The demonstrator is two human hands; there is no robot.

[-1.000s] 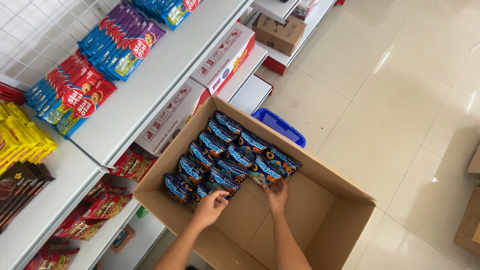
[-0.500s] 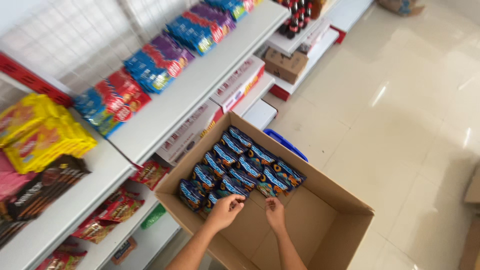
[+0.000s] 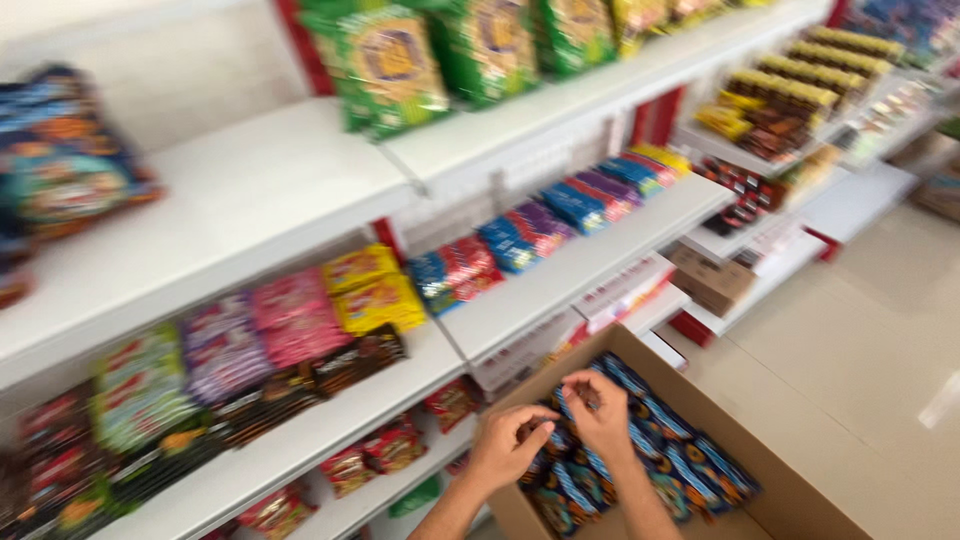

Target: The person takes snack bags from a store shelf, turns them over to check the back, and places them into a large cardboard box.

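An open cardboard box sits low at the bottom right, packed with rows of blue snack packets. Both of my hands are inside it at the near end of the rows. My left hand has its fingers curled over the packets' edge. My right hand is just beside it, fingers bent around the tops of a few packets. The frame is blurred, so the exact hold is hard to make out. My forearms enter from the bottom edge.
White store shelves run along the left and back. They carry green bags, yellow packs, pink packs and blue and red packs. A small brown carton sits on a low shelf. Pale tiled floor lies to the right.
The view has swung upward, showing more of the shelves and less of the box. My hands have closed together on the packets at the near end of the rows.
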